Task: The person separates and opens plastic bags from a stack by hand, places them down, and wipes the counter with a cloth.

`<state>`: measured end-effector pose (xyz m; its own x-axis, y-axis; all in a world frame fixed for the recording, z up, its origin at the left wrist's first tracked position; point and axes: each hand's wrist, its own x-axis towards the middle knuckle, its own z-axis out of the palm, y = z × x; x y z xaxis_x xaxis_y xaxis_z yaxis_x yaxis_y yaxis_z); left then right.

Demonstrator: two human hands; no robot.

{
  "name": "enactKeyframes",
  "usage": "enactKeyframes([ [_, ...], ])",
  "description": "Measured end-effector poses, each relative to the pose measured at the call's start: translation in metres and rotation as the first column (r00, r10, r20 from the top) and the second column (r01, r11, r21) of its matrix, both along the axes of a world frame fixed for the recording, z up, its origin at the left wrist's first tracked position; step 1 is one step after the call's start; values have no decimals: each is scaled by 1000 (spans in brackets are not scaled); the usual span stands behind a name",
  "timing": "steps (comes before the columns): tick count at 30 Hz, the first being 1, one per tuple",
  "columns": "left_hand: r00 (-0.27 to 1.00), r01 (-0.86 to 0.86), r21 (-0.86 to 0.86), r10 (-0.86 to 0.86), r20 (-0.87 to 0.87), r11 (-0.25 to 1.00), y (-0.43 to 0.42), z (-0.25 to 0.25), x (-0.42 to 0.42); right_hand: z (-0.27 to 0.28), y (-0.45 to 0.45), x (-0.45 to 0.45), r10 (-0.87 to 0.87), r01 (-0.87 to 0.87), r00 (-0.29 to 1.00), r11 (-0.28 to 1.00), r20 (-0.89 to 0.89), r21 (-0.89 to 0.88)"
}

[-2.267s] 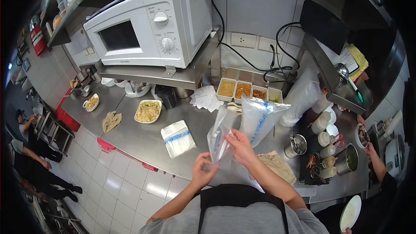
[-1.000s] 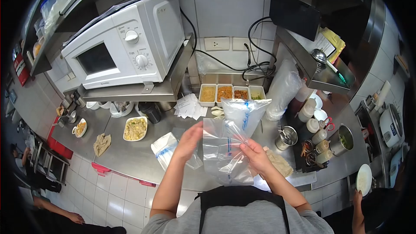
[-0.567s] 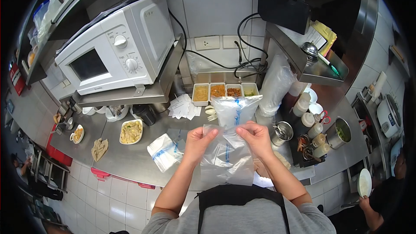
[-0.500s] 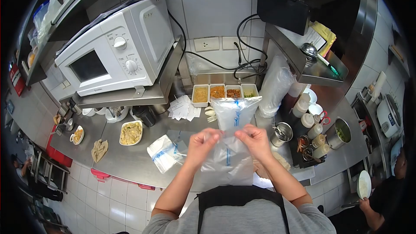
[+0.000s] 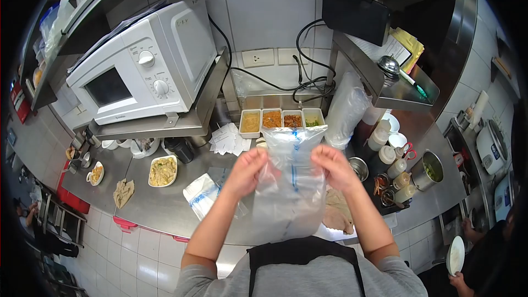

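Note:
A clear plastic bag (image 5: 291, 201) with blue printing hangs stretched between my two hands above the steel counter. My left hand (image 5: 247, 171) pinches its left side, and my right hand (image 5: 335, 166) grips the opposite side. The bag's upper part leans toward a row of white tubs (image 5: 251, 122) holding chopped toppings. A folded stack of similar printed bags (image 5: 201, 192) lies left of my left forearm. Close to my right wrist is a steel pot (image 5: 358, 168). Beneath my right forearm, a brown cloth (image 5: 336, 217) is partly covered.
A white microwave (image 5: 148, 66) sits on a raised shelf at left. A dish of food (image 5: 163, 171) and a crumpled cloth (image 5: 124, 191) lie below it. Squeeze bottles (image 5: 386, 154) and a pot of greens (image 5: 428, 169) stand at right. Another person (image 5: 484, 258) holds a white plate (image 5: 455, 256).
My hands have moved apart, drawing the bag wider, and the right hand has shifted right. The other person's plate has moved lower.

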<state>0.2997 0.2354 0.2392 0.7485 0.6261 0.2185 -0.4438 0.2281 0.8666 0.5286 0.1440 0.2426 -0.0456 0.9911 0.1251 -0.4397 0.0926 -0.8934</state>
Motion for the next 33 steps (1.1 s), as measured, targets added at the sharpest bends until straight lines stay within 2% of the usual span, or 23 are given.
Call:
enactKeyframes([
  [2, 975, -167, 95, 178, -134, 981, 17, 28, 11, 22, 16, 3, -144, 139, 978, 989, 148, 39],
  [3, 944, -243, 149, 269, -192, 959, 23, 38, 15, 26, 28, 8, -193, 187, 967, 981, 166, 49],
  [5, 924, -222, 12, 215, -317, 975, 41, 30, 26, 10, 55, 15, -278, 271, 939, 961, 204, 63],
  [6, 909, -219, -55, 183, -374, 974, 51, 16, 31, -12, 65, 13, -349, 342, 917, 937, 195, 67],
  [8, 974, -223, -415, 185, -132, 882, 67, -99, 39, -50, 65, 6, -420, 422, 905, 877, 59, -229],
  [9, 869, -286, -227, 152, -470, 931, 48, -96, 40, -87, 69, 12, -367, 428, 899, 852, 238, -302],
  [10, 884, -262, -313, 97, -456, 913, 48, -134, 40, -95, 59, 5, -306, 384, 921, 823, 242, -419],
  [12, 826, -435, -292, 248, -506, 852, 27, -150, 46, -118, 53, -11, -340, 491, 843, 803, 416, -338],
  [13, 793, -496, -208, 342, -504, 843, 24, -152, 54, -128, 54, -14, -350, 535, 791, 793, 501, -292],
  [15, 703, -611, -40, 519, -487, 791, 7, -144, 63, -153, 61, -16, -530, 623, 622, 781, 576, 47],
  [16, 657, -668, -35, 567, -498, 743, -2, -140, 68, -161, 65, -13, -626, 633, 525, 740, 576, 228],
  [18, 558, -766, -18, 651, -515, 642, -21, -138, 76, -156, 63, -25, -687, 677, 400, 667, 606, 311],
  [19, 441, -806, 174, 769, -462, 566, -23, -152, 80, -156, 60, -31, -710, 693, 337, 632, 618, 347],
  [21, 209, -792, 516, 940, -271, 325, -21, -180, 85, -161, 61, -34, -706, 709, 350, 629, 616, 318],
  [25, 334, -730, 508, 888, -317, 456, -20, -175, 75, -205, 66, -21, -621, 703, 379, 676, 686, 224],
  [28, 378, -693, 489, 844, -381, 530, -16, -186, 62, -208, 35, -16, -496, 600, 384, 775, 779, 198],
  [30, 371, -675, 508, 841, -394, 535, -20, -201, 43, -177, 0, -16, -413, 500, 225, 826, 882, 259],
  [32, 262, -620, 658, 904, -339, 427, -4, -198, 10, -168, -32, -10, -442, 430, 17, 813, 897, 393],
  [33, 219, -576, 724, 925, -310, 379, 4, -195, -8, -179, -44, -2, -436, 379, 1, 833, 900, 403],
])
